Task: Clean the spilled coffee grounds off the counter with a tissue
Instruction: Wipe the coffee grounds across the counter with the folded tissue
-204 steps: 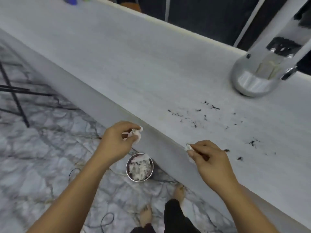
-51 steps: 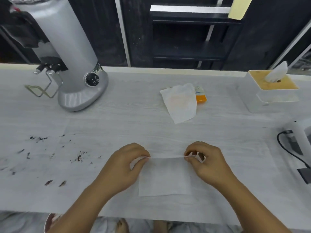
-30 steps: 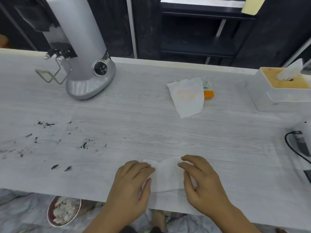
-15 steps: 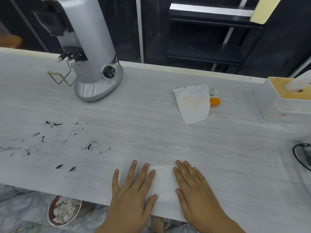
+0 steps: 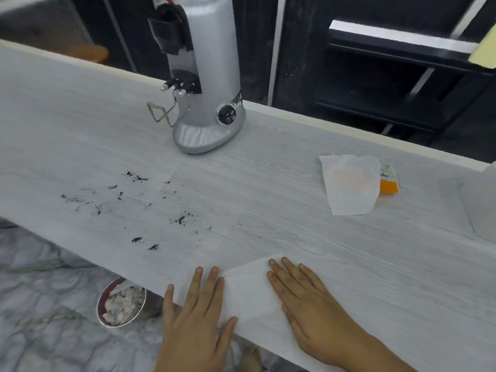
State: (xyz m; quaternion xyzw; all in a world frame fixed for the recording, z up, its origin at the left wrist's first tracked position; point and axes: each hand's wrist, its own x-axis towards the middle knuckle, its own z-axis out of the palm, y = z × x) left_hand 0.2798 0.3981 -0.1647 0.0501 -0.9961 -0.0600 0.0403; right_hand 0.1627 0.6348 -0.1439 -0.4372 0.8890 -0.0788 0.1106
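A folded white tissue [image 5: 249,294] lies flat at the counter's near edge. My left hand [image 5: 198,320] presses its left side with flat, spread fingers. On the tissue's right side rests my right hand [image 5: 306,304], also flat. Dark coffee grounds [image 5: 181,218] are scattered over the pale wood-grain counter [image 5: 268,189] to the left of the tissue, with more specks [image 5: 134,177] farther left and two clumps [image 5: 145,243] near the front edge.
A silver coffee grinder [image 5: 204,84] stands at the back of the counter. Another white tissue [image 5: 349,183] lies over an orange packet [image 5: 388,181] at the right. A white container [image 5: 483,208] is cut off at the right edge. On the floor below sits a metal bin [image 5: 120,303] of used tissues.
The tissue held up between both hands has been folded and laid down. Both hands now lie flat on it. The view has swung right, so the grounds sit closer to the middle.
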